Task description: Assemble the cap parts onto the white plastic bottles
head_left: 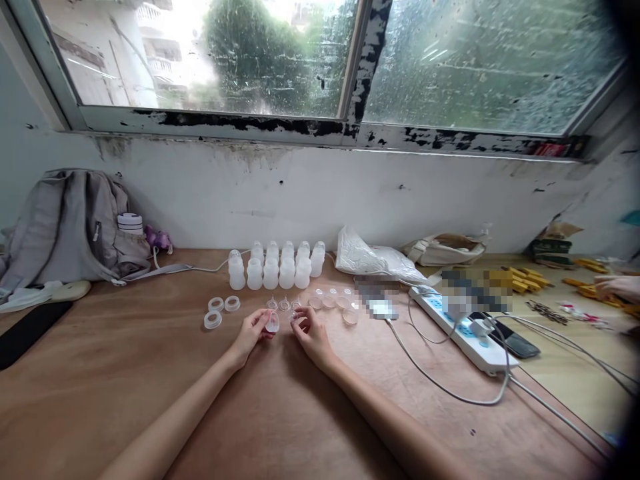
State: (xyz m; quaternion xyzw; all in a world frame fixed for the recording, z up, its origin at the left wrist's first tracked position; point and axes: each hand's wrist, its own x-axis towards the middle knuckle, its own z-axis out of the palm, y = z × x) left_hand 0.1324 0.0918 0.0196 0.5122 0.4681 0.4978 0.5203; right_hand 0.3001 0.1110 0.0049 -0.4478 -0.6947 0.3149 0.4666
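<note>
My left hand (254, 335) is closed on a small clear plastic cap (272, 323), pinched between thumb and fingers above the table. Close by on the right, my right hand (311, 331) has its fingertips together at a small clear teat (293, 316), partly hidden by the fingers. Just beyond the hands stand a few clear teats (284, 304) in a row. White collar rings (213, 320) lie to the left, and thin translucent discs (350, 316) to the right. Behind them are two rows of frosted baby bottles (271, 273), some with domed tops.
A grey backpack (75, 227) and a black phone (33, 333) are at the left. On the right lie a white power strip (460, 330) with cables, a plastic bag (370, 257) and a pouch (445, 250). Another person's hand (617, 288) is at the far right near yellow pieces (530, 283).
</note>
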